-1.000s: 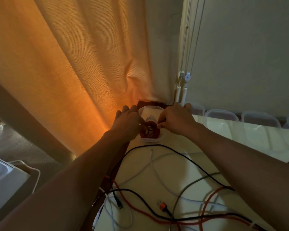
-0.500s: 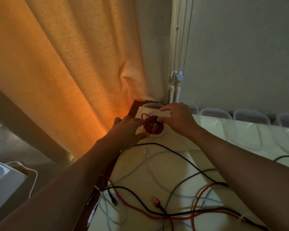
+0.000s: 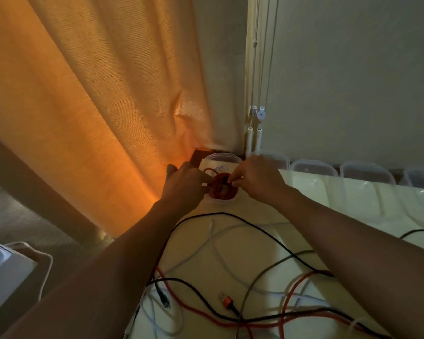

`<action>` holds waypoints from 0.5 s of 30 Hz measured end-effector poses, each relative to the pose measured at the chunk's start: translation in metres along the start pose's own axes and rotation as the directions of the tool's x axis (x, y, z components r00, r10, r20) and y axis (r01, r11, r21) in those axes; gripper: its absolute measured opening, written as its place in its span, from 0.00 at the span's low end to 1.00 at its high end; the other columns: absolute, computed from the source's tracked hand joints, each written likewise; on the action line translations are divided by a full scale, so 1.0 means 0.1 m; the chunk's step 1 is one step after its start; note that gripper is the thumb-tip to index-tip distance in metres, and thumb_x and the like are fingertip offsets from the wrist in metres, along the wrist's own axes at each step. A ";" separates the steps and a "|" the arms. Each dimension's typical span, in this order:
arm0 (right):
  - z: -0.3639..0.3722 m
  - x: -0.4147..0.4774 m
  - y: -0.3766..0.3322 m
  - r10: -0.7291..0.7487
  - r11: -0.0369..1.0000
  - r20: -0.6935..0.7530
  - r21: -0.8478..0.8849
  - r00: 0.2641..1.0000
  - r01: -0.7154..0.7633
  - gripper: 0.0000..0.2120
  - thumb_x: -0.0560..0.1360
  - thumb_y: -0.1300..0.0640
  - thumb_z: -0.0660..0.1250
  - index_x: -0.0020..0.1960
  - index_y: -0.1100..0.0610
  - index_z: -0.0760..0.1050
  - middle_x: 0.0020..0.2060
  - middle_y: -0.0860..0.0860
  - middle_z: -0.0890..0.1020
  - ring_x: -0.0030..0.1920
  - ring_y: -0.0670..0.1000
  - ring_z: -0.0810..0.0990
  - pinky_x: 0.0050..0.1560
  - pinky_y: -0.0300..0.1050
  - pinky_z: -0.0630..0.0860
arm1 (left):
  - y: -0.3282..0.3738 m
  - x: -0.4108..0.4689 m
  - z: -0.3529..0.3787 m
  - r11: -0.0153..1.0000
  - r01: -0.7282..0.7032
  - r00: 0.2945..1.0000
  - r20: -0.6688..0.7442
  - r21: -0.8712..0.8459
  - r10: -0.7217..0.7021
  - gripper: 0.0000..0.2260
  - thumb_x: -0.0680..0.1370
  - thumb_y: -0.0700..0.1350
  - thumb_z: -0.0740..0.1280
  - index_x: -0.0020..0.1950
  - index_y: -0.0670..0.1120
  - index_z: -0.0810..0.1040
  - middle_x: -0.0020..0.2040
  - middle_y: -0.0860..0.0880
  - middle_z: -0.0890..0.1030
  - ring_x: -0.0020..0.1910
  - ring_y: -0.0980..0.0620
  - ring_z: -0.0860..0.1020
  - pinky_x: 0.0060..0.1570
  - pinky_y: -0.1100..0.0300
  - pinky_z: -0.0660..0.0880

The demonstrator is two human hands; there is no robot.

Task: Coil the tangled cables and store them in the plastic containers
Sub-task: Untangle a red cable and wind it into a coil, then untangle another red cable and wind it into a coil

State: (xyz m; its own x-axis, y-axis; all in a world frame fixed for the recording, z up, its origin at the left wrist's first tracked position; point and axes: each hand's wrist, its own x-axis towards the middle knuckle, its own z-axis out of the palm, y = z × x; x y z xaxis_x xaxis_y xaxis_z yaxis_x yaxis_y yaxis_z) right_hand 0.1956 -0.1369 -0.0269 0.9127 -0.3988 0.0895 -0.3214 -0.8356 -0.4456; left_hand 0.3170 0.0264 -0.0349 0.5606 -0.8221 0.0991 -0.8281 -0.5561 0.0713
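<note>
Fingers of the right hand pinch a small end of the red cable coil, index and thumb pressed together at the top of the coil. The left hand curls round the coil's left side, thumb laid across the strands; its other fingers are hidden behind the hand. The coil sits inside a clear plastic container near the far left corner of the counter.

A coarse-woven curtain hangs in soft folds, glowing orange low down, and covers the left half of the view. Beside it stands a plain matte wall, with thin blind cords running down to white tubular ends. The counter has a pale, glossy top; its right part shows faint reflections. At lower left a white boxy object is cut off by the frame, too dim to identify.

More clear containers, rounded at the corners, stand in a row along the wall; one more is just behind the coil, its contents hard to make out. Loose cables cross the near counter in a tangle: a black cable, a white cable and an orange-red cable, running out of frame. An orange plug lies among them.
</note>
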 end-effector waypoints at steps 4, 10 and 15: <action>0.06 0.09 0.08 0.063 0.996 -0.047 0.071 0.997 -0.060 0.07 0.75 0.56 0.74 0.52 0.50 0.87 0.49 0.48 0.87 0.51 0.50 0.83 0.59 0.50 0.78 | 0.02 0.07 0.01 0.999 0.019 0.999 0.034 -0.042 -0.017 0.15 0.83 0.51 0.65 0.68 0.65 0.77 0.61 0.54 0.82 0.63 0.49 0.71 0.62 0.46 0.63; -0.06 -0.25 0.13 0.091 0.967 -0.113 0.249 0.989 -0.060 0.10 0.74 0.55 0.76 0.55 0.50 0.86 0.54 0.48 0.86 0.52 0.43 0.82 0.59 0.41 0.74 | 0.04 -0.21 -0.10 0.979 0.059 0.993 -0.087 -0.196 -0.078 0.12 0.82 0.51 0.67 0.65 0.59 0.81 0.61 0.55 0.83 0.63 0.50 0.73 0.61 0.48 0.62; -0.23 -1.04 0.03 0.064 0.974 -0.066 0.224 0.996 -0.048 0.08 0.75 0.56 0.75 0.53 0.51 0.87 0.49 0.45 0.87 0.36 0.27 0.75 0.44 0.21 0.66 | 0.24 -0.83 -0.25 0.937 0.018 0.998 -0.044 -0.348 -0.036 0.06 0.80 0.52 0.70 0.55 0.57 0.85 0.57 0.60 0.83 0.58 0.56 0.74 0.62 0.49 0.66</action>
State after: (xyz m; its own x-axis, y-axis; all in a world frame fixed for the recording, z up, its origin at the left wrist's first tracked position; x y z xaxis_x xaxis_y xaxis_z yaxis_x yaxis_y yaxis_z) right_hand 0.0938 -0.1067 -0.0168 0.8717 -0.4753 0.1194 -0.2999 -0.7100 -0.6372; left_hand 0.2511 0.0844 -0.0171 0.5895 -0.7956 0.1397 -0.7647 -0.4939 0.4138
